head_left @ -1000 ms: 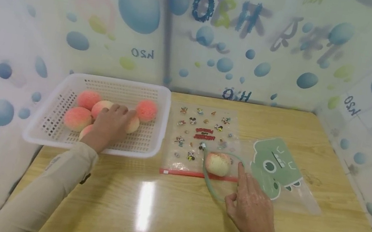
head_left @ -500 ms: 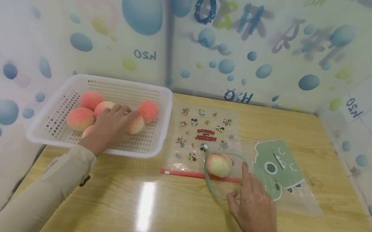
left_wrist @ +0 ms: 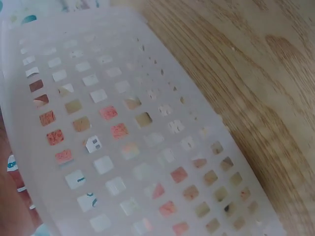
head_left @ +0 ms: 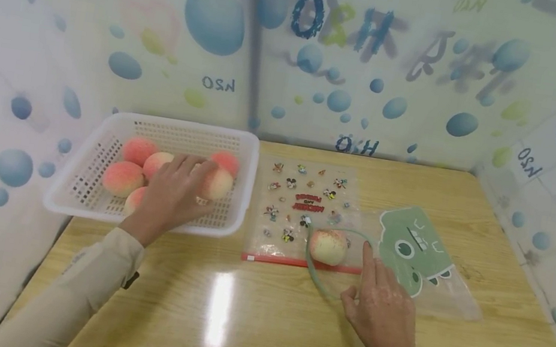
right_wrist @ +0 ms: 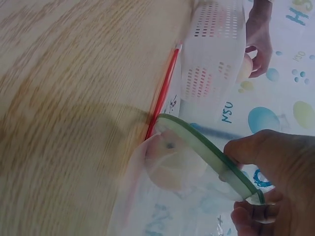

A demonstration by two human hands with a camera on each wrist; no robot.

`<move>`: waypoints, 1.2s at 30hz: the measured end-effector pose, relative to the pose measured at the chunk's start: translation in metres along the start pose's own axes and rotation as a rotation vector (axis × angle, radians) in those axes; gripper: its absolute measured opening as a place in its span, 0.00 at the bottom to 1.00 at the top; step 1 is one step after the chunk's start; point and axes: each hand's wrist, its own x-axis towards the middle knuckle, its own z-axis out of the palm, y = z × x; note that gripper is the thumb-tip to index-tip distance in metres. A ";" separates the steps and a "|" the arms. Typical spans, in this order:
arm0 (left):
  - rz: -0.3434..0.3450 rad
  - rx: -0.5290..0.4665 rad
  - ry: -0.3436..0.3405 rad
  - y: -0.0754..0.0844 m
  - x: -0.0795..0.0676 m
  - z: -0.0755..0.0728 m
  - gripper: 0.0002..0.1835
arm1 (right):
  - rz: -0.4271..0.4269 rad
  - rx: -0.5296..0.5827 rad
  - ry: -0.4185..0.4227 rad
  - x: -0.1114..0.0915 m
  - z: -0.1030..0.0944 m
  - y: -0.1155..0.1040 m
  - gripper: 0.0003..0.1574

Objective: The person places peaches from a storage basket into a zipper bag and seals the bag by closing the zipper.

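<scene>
My left hand (head_left: 173,193) grips a pink-and-cream peach (head_left: 217,183) at the right part of the white basket (head_left: 139,219). In the right wrist view that peach (right_wrist: 245,70) shows at the basket's rim, under my fingers. Several other peaches lie in the basket. My right hand (head_left: 385,306) pinches the green-edged mouth of a clear zip bag (head_left: 411,243) printed with a green dinosaur. The mouth stands spread in a loop. Another peach (head_left: 329,247) shows within the loop, and through the bag's plastic in the right wrist view. The left wrist view is mostly basket wall (left_wrist: 103,164).
A flat clear bag with cartoon prints and a red zip strip (head_left: 275,260) lies between basket and dinosaur bag, partly beneath the latter. The wooden table (head_left: 169,308) meets patterned curtain walls (head_left: 411,55) at the back and sides.
My left hand has moved slightly right and raised the gripped peach from among the others, now partly covering the red peach behind. My right hand has stayed nearly still on the bag's mouth.
</scene>
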 end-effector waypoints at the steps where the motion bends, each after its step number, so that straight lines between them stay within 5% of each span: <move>1: 0.005 -0.004 0.013 0.001 0.001 0.000 0.37 | 0.003 0.002 0.002 -0.001 0.000 0.000 0.49; 26: 0.125 -0.104 0.166 0.034 0.013 -0.009 0.35 | 0.011 0.037 -0.015 -0.005 0.000 -0.002 0.55; 36: 0.166 -0.090 0.126 0.053 0.019 -0.014 0.34 | 0.007 0.060 0.010 -0.005 0.000 -0.004 0.50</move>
